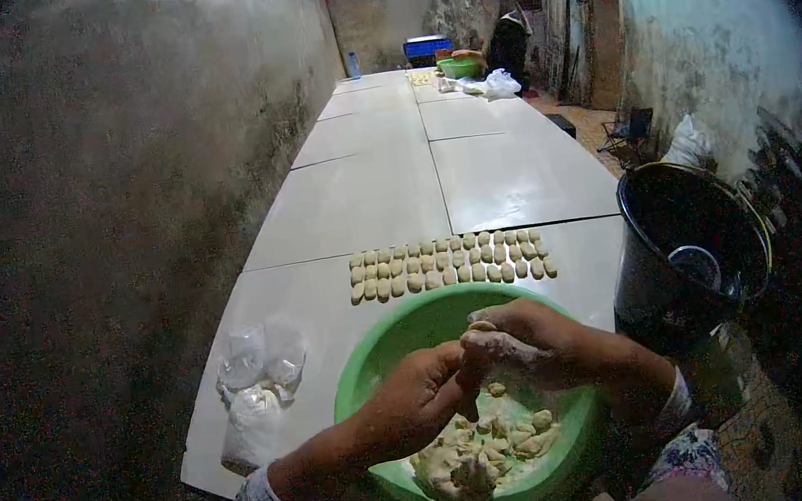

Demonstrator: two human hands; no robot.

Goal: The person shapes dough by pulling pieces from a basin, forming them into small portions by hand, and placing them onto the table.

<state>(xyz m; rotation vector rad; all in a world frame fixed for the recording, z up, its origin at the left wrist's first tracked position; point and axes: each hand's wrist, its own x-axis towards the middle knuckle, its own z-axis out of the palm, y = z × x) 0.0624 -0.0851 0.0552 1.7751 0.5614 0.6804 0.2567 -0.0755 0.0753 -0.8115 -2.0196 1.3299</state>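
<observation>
Above a green basin (364, 355), my left hand (424, 393) and my right hand (532, 335) are pressed together. A small piece of dough (481, 327) shows at the top, between the fingers of my right hand. My left fingers curl in against it from below, partly hiding the grip. White flour dusts the right fingers. Inside the basin lie a larger lump of dough (453, 469) and several broken-off bits. Just beyond the rim, small oval dough pieces (443, 263) sit in three neat rows on the white table (354, 196).
Clear plastic bags of white powder (256, 413) rest at the left table edge. A large black bucket (629, 273) stands to the right. At the far end are another person (508, 42), a second green basin (461, 69), white plastic bags (501, 84) and a blue crate (426, 47).
</observation>
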